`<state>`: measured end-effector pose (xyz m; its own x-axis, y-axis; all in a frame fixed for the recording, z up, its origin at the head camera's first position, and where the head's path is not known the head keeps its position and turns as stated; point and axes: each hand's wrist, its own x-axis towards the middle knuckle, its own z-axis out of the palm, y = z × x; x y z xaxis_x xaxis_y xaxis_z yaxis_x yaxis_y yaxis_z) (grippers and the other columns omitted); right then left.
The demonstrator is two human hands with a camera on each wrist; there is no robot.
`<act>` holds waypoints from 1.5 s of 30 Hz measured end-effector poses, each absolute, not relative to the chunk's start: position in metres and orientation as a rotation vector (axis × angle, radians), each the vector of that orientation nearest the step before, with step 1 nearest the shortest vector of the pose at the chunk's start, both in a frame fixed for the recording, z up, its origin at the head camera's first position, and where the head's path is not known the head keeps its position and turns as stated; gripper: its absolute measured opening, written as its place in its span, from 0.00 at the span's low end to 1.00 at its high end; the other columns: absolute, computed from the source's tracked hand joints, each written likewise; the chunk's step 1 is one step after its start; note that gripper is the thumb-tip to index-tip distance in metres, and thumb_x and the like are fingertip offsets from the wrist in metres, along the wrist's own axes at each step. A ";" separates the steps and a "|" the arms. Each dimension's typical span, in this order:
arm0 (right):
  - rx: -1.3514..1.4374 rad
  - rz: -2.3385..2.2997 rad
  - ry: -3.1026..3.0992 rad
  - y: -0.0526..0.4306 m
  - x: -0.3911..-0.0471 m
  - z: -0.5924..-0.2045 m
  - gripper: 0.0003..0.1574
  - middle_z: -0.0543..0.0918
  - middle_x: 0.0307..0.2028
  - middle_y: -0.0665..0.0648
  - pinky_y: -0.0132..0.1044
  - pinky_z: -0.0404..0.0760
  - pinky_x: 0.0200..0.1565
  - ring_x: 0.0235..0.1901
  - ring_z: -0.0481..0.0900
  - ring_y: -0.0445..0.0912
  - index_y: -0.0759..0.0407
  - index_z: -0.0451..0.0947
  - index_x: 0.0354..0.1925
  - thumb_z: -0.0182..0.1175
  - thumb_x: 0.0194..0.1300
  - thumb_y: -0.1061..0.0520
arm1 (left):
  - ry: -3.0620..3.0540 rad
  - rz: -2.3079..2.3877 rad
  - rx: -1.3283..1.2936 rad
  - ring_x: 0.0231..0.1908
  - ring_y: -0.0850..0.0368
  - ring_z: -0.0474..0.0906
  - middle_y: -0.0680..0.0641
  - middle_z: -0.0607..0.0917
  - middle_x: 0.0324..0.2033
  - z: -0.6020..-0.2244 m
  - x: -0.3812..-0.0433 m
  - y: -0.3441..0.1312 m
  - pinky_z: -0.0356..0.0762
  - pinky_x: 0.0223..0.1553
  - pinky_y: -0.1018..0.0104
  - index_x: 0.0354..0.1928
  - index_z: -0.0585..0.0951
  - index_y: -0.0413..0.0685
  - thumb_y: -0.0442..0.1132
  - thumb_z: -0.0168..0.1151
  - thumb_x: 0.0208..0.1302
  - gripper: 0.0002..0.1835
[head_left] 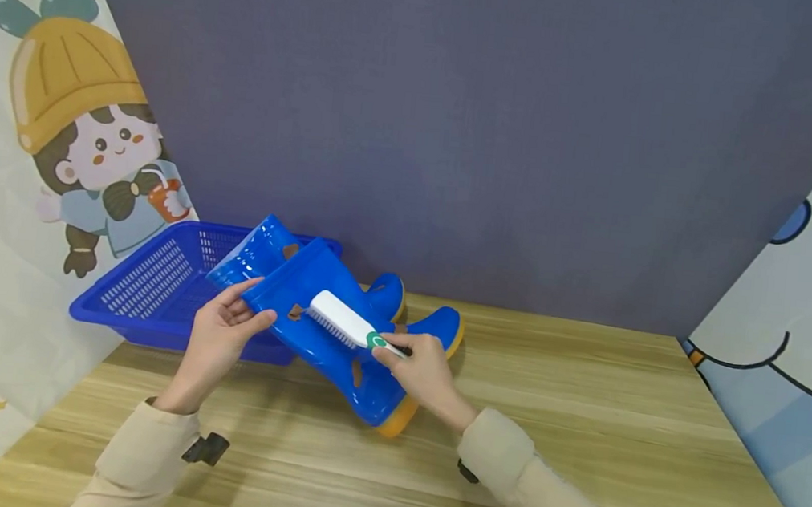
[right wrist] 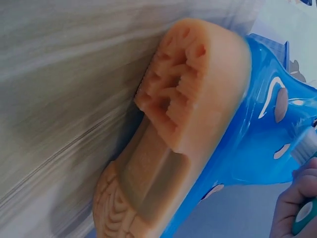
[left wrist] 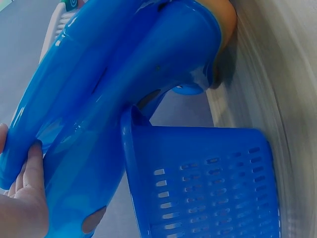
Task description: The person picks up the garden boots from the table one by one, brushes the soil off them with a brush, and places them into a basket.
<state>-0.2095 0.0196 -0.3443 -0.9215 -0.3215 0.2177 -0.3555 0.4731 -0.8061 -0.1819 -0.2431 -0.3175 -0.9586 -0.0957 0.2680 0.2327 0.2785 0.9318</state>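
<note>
A shiny blue rain boot with a yellow-orange sole lies tilted over the table, its open top toward the left. My left hand holds that boot by its top rim, fingers inside the opening and thumb outside. A white scrub brush with a green band is gripped by its handle in my right hand. The bristles face the boot's shaft, right at its surface. Behind it, a second blue boot leans across the basket's rim, partly hidden by the first.
A blue plastic basket with slotted walls stands at the left, under the boot tops. The wood-grain table meets a grey partition at the back. Cartoon-printed panels flank both sides.
</note>
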 end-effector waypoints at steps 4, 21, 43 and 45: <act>0.639 1.506 -2.669 0.016 -0.210 -0.340 0.21 0.83 0.44 0.58 0.29 0.72 0.26 0.27 0.76 0.40 0.60 0.78 0.50 0.58 0.63 0.50 | -2.275 -1.744 -0.137 0.42 0.74 0.77 0.30 0.74 0.54 -0.317 -0.181 -0.244 0.75 0.43 0.80 0.66 0.61 0.41 0.41 0.59 0.62 0.32; 0.560 1.638 -2.595 -0.014 -0.220 -0.326 0.24 0.82 0.46 0.56 0.27 0.67 0.23 0.22 0.70 0.40 0.57 0.74 0.56 0.56 0.64 0.49 | -2.294 -1.768 -0.133 0.42 0.74 0.77 0.33 0.74 0.55 -0.319 -0.182 -0.243 0.75 0.42 0.80 0.66 0.61 0.43 0.43 0.59 0.62 0.33; 0.703 1.500 -2.625 0.010 -0.202 -0.350 0.22 0.85 0.39 0.58 0.25 0.67 0.22 0.16 0.68 0.37 0.60 0.77 0.52 0.58 0.63 0.51 | -2.253 -1.784 -0.128 0.42 0.73 0.78 0.34 0.76 0.53 -0.320 -0.182 -0.244 0.75 0.43 0.79 0.65 0.61 0.40 0.40 0.59 0.62 0.32; 0.667 1.512 -2.620 0.012 -0.202 -0.349 0.21 0.85 0.35 0.57 0.25 0.65 0.21 0.14 0.64 0.38 0.60 0.78 0.51 0.59 0.62 0.52 | -2.256 -1.791 -0.135 0.42 0.73 0.78 0.32 0.74 0.54 -0.320 -0.182 -0.244 0.75 0.43 0.79 0.65 0.61 0.40 0.41 0.59 0.62 0.32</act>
<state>-0.2020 0.0122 -0.3486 -0.9064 -0.3422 0.2475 -0.3855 0.4310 -0.8159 -0.1821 -0.2440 -0.3195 -0.9627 -0.0864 0.2566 0.2302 0.2372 0.9438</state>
